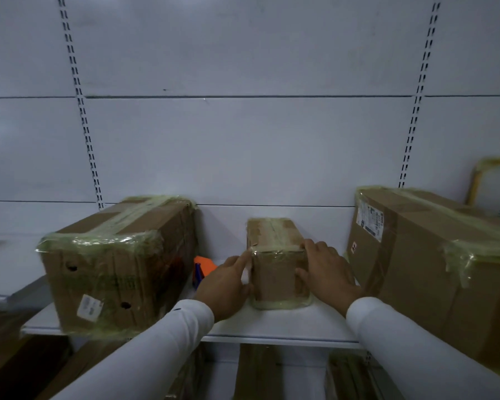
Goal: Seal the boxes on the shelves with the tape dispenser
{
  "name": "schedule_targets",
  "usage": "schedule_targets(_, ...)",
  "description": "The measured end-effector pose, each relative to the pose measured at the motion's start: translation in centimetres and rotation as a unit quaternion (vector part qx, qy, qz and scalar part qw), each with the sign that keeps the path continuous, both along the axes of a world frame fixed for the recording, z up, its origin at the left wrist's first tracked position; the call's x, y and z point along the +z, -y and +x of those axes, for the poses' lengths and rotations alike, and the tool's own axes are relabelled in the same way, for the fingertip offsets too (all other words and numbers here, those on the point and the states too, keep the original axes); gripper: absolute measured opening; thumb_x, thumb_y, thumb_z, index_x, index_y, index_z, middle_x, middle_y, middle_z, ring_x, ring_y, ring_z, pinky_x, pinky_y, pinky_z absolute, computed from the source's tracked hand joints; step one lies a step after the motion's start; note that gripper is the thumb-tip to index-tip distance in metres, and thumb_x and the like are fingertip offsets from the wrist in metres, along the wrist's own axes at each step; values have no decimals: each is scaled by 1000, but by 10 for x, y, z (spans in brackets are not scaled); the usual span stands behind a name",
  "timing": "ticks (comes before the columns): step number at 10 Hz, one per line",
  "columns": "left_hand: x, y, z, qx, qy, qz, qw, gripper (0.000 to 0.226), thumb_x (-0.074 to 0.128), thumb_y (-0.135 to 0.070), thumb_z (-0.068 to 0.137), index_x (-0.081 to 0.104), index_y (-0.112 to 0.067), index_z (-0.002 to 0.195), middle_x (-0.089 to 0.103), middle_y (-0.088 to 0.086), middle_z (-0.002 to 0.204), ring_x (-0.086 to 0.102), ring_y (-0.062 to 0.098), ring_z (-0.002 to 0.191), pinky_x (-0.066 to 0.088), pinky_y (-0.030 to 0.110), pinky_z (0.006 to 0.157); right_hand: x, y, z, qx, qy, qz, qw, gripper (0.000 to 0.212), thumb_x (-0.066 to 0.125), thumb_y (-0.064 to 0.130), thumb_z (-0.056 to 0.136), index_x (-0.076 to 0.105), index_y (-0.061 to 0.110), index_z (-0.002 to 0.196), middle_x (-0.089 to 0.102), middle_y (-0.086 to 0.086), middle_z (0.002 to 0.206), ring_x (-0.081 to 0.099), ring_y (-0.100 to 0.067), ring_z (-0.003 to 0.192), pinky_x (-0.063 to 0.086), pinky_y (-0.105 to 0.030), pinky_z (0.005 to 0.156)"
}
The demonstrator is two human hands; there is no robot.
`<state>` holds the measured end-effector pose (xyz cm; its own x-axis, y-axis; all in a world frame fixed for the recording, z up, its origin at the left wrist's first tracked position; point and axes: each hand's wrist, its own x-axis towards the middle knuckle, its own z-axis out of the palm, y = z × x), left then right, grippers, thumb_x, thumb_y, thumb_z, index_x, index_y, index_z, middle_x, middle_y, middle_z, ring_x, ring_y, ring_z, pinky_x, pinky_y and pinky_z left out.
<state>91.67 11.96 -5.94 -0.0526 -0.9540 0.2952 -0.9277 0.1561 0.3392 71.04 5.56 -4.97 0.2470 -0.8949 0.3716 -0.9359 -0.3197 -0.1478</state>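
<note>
A small cardboard box [277, 264] stands on the white shelf [286, 321], between a large taped box [119, 264] on the left and another large taped box [433, 264] on the right. The left hand [228, 287] lies against the small box's left side, its fingers nearly straight and the forefinger pressing at the upper front corner, where clear tape wraps over the edge. The right hand [326, 272] rests flat against the right side, fingers spread and reaching over the top edge; neither hand curls round anything. Both arms wear white sleeves. The orange and blue tape dispenser [202, 269] lies on the shelf just behind the left hand, between the small box and the left large box, partly hidden.
</note>
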Motion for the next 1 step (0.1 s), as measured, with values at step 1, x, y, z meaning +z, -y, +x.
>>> schedule_targets(1,15,-20,9,11,37,-12,999,63,52,-37,95,21,-27,149,37,-1,149,46,22,128,41,36,101,15,-8,4,-21,-34,-1,999,55,55,46,91,38,21,137,48,-9,131,49,-29,118,45,-40,93)
